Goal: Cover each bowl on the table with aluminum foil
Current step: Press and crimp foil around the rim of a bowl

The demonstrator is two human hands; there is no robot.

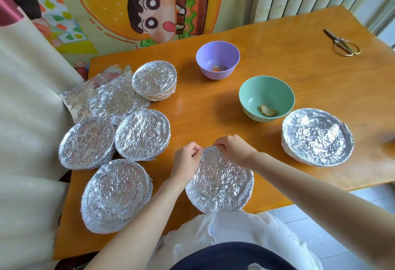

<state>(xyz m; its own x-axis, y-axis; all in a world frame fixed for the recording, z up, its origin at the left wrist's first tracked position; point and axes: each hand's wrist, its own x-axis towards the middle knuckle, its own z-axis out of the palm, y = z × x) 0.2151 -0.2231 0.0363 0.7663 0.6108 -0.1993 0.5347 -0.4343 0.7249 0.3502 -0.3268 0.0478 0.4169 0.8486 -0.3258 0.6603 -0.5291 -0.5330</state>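
Observation:
A foil-covered bowl stands at the near table edge in front of me. My left hand and my right hand both pinch the foil at its far rim, fingers curled. Several other foil-covered bowls stand on the left, and one stands on the right. A purple bowl and a green bowl stand uncovered, each with food scraps inside. Loose foil sheets lie at the table's left edge.
Gold-handled scissors lie at the far right of the orange wooden table. A cream cloth hangs along the left side. A cartoon poster covers the wall behind, and a radiator stands at the back right.

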